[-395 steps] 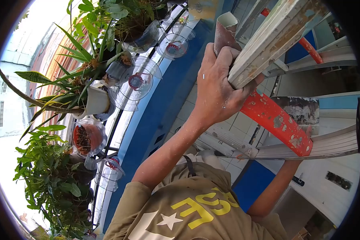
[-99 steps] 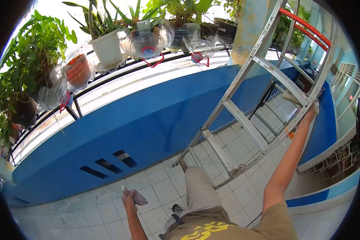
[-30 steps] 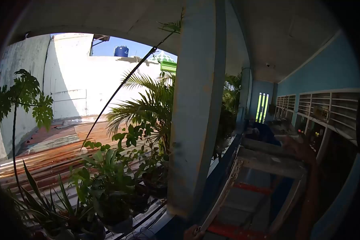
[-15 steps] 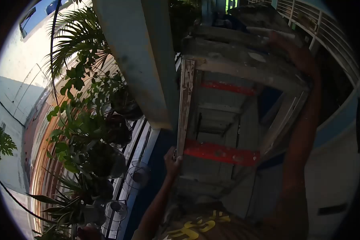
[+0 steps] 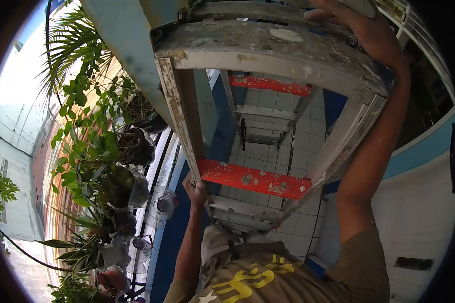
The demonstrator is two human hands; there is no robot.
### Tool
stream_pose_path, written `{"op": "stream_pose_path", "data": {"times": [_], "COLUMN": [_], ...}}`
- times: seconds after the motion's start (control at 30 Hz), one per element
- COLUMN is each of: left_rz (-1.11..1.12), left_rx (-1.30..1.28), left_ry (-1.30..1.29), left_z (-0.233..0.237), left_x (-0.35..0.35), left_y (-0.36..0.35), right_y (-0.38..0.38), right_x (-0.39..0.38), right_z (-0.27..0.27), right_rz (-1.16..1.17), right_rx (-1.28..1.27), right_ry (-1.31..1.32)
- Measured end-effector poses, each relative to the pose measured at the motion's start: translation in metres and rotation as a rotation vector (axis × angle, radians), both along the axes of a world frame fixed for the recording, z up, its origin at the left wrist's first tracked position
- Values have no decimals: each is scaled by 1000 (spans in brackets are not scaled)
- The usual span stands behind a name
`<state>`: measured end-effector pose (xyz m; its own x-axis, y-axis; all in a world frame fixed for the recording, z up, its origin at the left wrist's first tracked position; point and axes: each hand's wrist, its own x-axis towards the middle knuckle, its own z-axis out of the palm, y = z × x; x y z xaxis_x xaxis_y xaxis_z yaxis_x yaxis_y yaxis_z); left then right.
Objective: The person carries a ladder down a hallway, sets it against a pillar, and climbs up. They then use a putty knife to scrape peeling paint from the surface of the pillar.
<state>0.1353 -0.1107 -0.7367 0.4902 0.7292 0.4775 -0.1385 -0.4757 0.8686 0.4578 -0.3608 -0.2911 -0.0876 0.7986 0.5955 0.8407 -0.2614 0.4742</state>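
Note:
A paint-spattered metal stepladder [image 5: 273,60] stands upright right in front of me, with a red step [image 5: 255,179] between its rails. My left hand [image 5: 194,191] is closed round the ladder's left rail, near the end of that red step. On the right, my right hand [image 5: 356,28] reaches over the worn ladder top, fingers stretched and apart, the forearm running along the outside of the right rail. Whether its palm rests on the top cannot be made out.
A pale blue post [image 5: 129,50] rises just left of the ladder. Potted plants [image 5: 91,177] and clear plastic containers [image 5: 162,204] line the left ledge. White railings [image 5: 424,45] run at upper right above a pale wall [image 5: 414,212]. Tiled floor [image 5: 303,222] shows below.
The ladder and post sit further left in view, and the picture is brighter. My left hand stays on the rail. My right hand is higher in view, over the ladder top.

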Motion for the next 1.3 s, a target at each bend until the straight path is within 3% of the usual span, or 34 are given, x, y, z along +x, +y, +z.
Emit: {"op": "stream_pose_path", "data": {"times": [0.03,0.13,0.27,0.3,0.37,0.47,0.57,0.7,0.73,0.87,0.93,1.0,1.03,1.17,1.3], "left_rz": [30,-31,-16,-10,3,11,18,18,22,-145,-308,-346,-333,-344,-357], "left_rx": [6,-39,-50,-56,-60,-35,-32,-9,-15,-273,-789,-526,-502,-1014,-1190], "left_ry": [12,68,45,38,31,-13,10,19,16,-93,5,242,217,181,152], "left_z": [0,-5,-7,-10,-10,-3,6,7,1,-3,12,38,56,60,69], "left_x": [-2,-7,-5,-5,-3,1,2,1,0,1,8,49,76,196,241], "left_y": [-1,3,2,2,2,-2,-3,-3,-3,13,37,78,91,150,120], "right_y": [-1,-3,-3,1,5,16,23,21,21,27,29,23,22,31,30], "right_x": [-3,-2,-12,-41,-43,-18,-36,-29,-36,-48,-50,-41,-38,-51,-46], "right_z": [3,9,18,32,26,-5,-2,5,7,7,5,2,3,16,23], "right_rz": [11,-294,-142,-128,-100,47,-267,-160,-276,-430,-414,-341,-307,-142,-115], "right_rx": [-5,-174,-165,-101,-35,327,495,497,516,557,576,502,424,230,98], "right_ry": [7,87,9,521,1031,1232,1242,1070,1099,1136,1093,1019,987,1016,934]}}
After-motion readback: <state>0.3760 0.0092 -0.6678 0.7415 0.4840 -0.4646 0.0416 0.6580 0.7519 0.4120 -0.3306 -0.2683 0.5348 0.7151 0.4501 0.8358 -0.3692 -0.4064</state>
